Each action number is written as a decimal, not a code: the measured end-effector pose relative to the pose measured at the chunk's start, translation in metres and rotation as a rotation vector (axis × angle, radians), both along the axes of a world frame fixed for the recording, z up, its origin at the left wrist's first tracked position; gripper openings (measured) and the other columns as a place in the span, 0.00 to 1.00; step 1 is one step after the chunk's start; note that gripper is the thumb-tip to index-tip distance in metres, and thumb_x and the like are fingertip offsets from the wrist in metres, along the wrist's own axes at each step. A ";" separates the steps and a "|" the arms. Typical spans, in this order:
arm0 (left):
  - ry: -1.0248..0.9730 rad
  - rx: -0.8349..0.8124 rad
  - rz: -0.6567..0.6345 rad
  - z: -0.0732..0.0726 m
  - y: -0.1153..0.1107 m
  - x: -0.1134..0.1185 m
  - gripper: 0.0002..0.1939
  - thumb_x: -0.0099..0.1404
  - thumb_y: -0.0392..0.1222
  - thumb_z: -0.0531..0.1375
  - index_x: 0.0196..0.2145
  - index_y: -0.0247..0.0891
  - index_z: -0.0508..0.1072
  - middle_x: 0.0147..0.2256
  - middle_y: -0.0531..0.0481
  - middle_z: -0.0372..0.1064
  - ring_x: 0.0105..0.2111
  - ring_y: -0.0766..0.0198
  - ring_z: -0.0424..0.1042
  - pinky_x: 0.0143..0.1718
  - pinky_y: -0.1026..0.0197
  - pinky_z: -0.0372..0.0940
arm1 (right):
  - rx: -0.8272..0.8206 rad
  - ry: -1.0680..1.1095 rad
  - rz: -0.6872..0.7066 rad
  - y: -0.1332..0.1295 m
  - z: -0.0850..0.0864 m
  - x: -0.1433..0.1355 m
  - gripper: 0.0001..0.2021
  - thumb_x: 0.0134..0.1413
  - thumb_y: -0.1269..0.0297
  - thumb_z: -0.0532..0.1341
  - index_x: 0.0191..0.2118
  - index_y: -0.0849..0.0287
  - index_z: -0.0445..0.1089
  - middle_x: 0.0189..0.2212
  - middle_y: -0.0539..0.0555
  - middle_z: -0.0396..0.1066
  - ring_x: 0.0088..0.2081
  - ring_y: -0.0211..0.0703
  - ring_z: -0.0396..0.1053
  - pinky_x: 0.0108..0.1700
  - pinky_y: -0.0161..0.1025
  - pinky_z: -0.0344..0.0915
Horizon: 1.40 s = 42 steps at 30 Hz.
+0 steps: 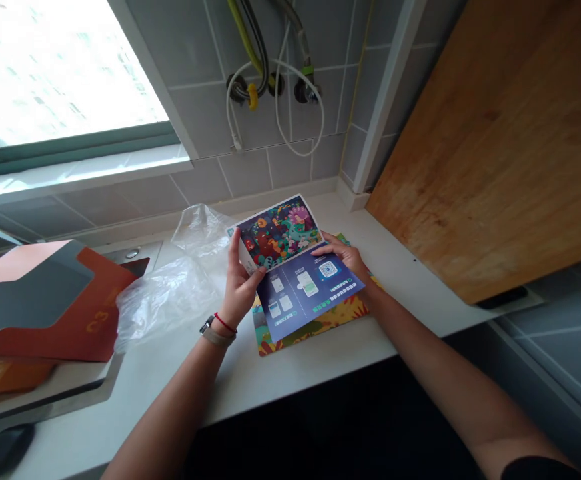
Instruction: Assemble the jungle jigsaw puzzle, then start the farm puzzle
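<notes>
My left hand (243, 283) is closed on the left edge of an illustrated card (283, 233), its thumb near the card's lower edge. The card shows colourful animals on a dark ground. Below it spreads a blue leaflet (303, 313) with a QR code and phone pictures; whether the two are joined I cannot tell. On the right, my right hand (345, 259) grips the leaflet's upper right part, fingers lying over it. Underneath, a colourful book or board (347, 311) rests on the white counter (250, 393), mostly covered by the leaflet.
Crumpled clear plastic wrap (170, 300) lies left of my hands. Farther left, an opened orange and grey box (45, 300) stands over the sink, with a black rounded object (3, 450) in front. A wooden board (510, 133) leans at right. Hoses and a white cable (277, 127) hang on the wall.
</notes>
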<state>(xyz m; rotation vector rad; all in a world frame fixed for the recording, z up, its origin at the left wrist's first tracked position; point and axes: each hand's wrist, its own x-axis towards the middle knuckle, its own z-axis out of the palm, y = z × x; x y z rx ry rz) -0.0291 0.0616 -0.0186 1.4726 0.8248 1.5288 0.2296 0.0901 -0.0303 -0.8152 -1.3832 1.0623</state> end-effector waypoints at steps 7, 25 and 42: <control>-0.012 -0.014 0.042 0.008 -0.001 0.002 0.64 0.66 0.45 0.71 0.75 0.55 0.22 0.69 0.40 0.61 0.60 0.50 0.73 0.64 0.47 0.67 | -0.004 0.071 -0.003 0.002 -0.009 -0.002 0.19 0.36 0.50 0.81 0.36 0.50 0.85 0.44 0.55 0.81 0.47 0.52 0.78 0.54 0.48 0.72; -0.164 -0.189 -0.001 0.006 0.002 -0.003 0.36 0.59 0.40 0.74 0.62 0.47 0.66 0.50 0.49 0.79 0.46 0.58 0.81 0.51 0.57 0.76 | -0.055 0.006 -0.012 -0.003 -0.004 -0.004 0.14 0.45 0.52 0.76 0.36 0.53 0.83 0.38 0.53 0.79 0.39 0.48 0.77 0.41 0.42 0.74; -0.042 -0.366 -0.164 0.010 -0.005 -0.005 0.19 0.62 0.50 0.70 0.47 0.38 0.78 0.51 0.40 0.77 0.31 0.56 0.83 0.19 0.66 0.69 | -0.193 0.063 -0.179 0.001 -0.005 -0.002 0.21 0.42 0.47 0.77 0.37 0.56 0.77 0.25 0.49 0.76 0.25 0.42 0.73 0.29 0.39 0.70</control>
